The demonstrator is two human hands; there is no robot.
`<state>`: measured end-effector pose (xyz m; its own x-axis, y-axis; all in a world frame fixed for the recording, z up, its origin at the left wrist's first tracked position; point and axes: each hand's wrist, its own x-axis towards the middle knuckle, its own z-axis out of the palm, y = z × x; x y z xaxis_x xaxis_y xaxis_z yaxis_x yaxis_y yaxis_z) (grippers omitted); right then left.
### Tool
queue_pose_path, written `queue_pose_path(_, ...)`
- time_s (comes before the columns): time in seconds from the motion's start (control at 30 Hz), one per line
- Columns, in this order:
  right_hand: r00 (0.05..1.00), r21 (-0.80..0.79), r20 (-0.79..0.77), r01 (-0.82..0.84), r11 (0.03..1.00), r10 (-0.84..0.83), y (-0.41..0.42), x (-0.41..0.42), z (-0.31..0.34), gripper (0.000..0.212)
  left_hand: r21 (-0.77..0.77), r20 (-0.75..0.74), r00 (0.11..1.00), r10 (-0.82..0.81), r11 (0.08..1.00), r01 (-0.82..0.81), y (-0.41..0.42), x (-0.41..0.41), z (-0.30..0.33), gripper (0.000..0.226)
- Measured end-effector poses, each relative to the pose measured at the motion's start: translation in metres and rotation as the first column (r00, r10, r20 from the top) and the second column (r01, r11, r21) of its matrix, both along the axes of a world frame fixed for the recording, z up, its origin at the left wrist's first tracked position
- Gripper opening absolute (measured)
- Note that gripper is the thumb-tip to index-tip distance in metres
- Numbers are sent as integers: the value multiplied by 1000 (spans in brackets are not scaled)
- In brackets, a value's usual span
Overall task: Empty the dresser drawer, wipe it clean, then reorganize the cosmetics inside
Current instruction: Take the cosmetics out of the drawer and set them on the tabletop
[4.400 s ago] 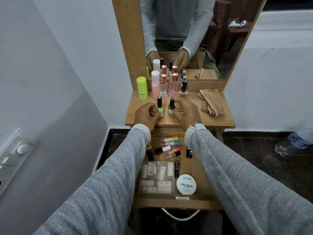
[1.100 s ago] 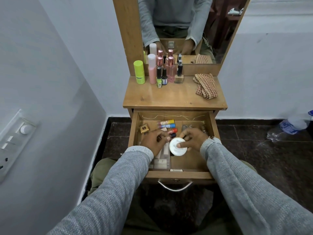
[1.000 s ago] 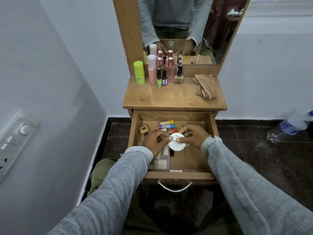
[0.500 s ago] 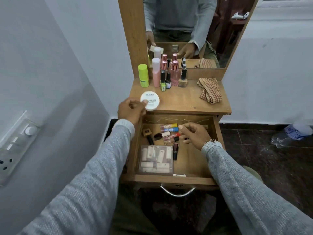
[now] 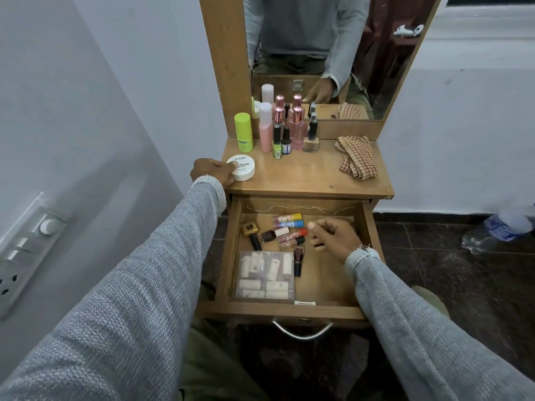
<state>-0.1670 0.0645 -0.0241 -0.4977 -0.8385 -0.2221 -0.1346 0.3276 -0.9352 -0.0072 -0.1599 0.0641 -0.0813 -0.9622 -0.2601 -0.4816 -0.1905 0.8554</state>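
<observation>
Left hand: the left hand (image 5: 212,171) grips the white round tin (image 5: 242,168), which sits flat at the tabletop's (image 5: 312,175) front left corner.
Right hand: the right hand (image 5: 333,235) is inside the open drawer (image 5: 327,282), fingers curled near the small tubes (image 5: 289,228); whether it holds anything cannot be told.
Drawer: a clear box of vials (image 5: 265,274) lies at the front left, with a dark lipstick (image 5: 298,260) just beside it.
Tabletop back edge: bottles (image 5: 285,131) stand in a group, with a green stick (image 5: 243,136) at their left.
Right edge: a checked cloth (image 5: 357,157) lies crumpled.
</observation>
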Motion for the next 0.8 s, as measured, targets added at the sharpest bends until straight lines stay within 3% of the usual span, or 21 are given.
queue_pose_path(0.17,993,15,-88,79,997,-78,4,-6,0,13,-13,-33,999,33,999,-33,4,2,-4,25)
queue_pose_path(0.37,870,97,-491,116,988,-53,5,-32,3,11,-264,-133,989,58,960,-92,37,3,-22,17)
queue_pose_path(0.53,773,144,-634,96,985,17,6,-37,10,17,-450,-17,972,-233,870,200,87,-1,-51,13)
queue_pose_path(0.63,765,194,-642,94,976,54,6,-45,12,13,-422,111,904,-414,804,420,106,-5,-72,15)
queue_pose_path(0.8,642,504,-650,-35,863,406,2,-44,16,19,-315,172,836,-521,775,548,125,-12,-95,15)
